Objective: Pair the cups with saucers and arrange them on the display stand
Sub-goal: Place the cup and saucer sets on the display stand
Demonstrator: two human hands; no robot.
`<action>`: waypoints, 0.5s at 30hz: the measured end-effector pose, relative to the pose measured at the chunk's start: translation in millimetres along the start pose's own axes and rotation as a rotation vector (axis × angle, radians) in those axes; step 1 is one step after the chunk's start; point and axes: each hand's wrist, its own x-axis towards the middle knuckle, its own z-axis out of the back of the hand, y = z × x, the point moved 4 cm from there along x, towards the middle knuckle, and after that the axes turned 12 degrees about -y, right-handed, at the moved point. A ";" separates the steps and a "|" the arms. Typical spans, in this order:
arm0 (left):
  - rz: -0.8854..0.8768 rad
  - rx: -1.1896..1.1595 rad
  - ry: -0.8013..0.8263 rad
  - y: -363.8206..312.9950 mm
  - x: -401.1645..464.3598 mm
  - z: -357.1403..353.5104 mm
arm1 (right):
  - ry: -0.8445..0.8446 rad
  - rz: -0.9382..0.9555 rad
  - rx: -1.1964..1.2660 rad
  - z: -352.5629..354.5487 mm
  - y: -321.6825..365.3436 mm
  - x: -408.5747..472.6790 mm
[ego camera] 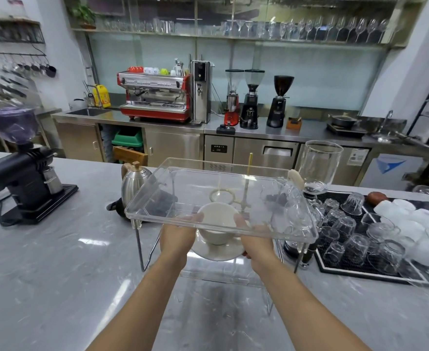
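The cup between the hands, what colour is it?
White, or off-white, like its saucer; the cup shows in the head view.

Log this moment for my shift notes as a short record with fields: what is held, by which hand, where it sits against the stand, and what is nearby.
held: white ceramic cup on round white saucer
left hand: holds saucer's left edge
right hand: holds saucer's right edge
position: beneath top tray of clear acrylic display stand, above its lower shelf
top tray: no cups on it
nearby left: steel gooseneck kettle
nearby right: upturned clear glasses on black mat
surface: grey marble counter
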 end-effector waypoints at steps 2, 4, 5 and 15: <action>-0.003 0.013 0.004 1.1 2.0 -0.5 | 0.001 0.008 -0.001 -0.2 -1.5 0.1; 0.012 0.014 0.000 3.8 4.8 0.5 | 0.004 0.014 0.006 -0.7 -2.2 0.6; 0.017 0.006 0.001 4.6 5.6 0.5 | 0.003 0.020 0.013 -0.2 -1.7 0.8; -0.118 0.106 -0.112 -3.0 -1.7 5.7 | -0.146 0.267 -0.201 4.1 15.5 -11.5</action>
